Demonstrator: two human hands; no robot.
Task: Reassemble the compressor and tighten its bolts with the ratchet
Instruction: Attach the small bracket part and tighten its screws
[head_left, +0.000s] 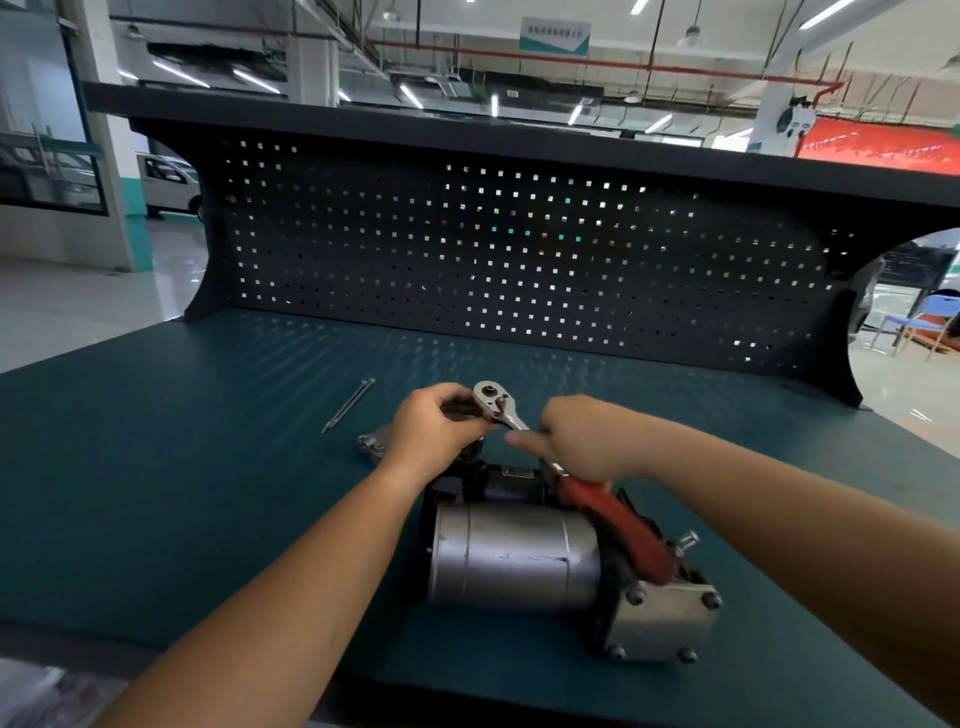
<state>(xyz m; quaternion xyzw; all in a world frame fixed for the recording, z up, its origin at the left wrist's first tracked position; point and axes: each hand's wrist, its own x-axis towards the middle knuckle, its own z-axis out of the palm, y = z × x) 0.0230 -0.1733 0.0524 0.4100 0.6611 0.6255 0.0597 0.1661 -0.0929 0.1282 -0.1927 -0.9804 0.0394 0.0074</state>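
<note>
Compressor (519, 556): silver-grey cylinder, black midsection, pale grey end block.
Ratchet (618, 514): chrome head, red handle, black trim.
Long bolts (347, 405), left beyond compressor: silver.
Bench top (208, 493) under compressor: dark teal.
Pegboard (415, 249) behind compressor: dark grey, grid of square holes.

Compressor (514, 558): brushed dull metal. Ratchet (496, 402): shiny steel head, red plastic handle. Bench top (182, 467): matt teal.
</note>
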